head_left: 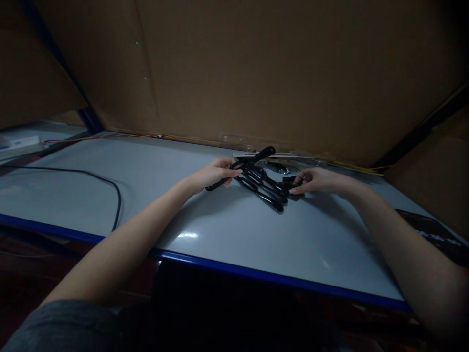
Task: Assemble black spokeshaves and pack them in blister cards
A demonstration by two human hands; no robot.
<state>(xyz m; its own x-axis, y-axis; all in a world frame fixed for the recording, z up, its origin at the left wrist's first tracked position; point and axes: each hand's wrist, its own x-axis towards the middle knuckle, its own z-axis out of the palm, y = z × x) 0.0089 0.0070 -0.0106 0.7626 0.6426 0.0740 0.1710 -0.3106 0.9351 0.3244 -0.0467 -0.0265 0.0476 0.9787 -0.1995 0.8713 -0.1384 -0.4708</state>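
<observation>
My left hand (pixel 216 175) grips a long, glossy black plastic piece (pixel 261 155) that runs across my palm and out past both sides of the hand. Beside it on the table lies a tangled pile of similar black plastic pieces (pixel 262 188). My right hand (pixel 315 181) comes in from the right, its fingertips pinching a small black plastic part (pixel 290 182) at the pile's right end. The hand hides part of that piece.
The pale grey tabletop (pixel 227 232) has a blue edge (pixel 256 273). A black cable (pixel 119 200) curves across its left side. Cardboard (pixel 256 73) forms the back wall, with thin coloured wires (pixel 110 137) and clear plastic (pixel 252 143) along it.
</observation>
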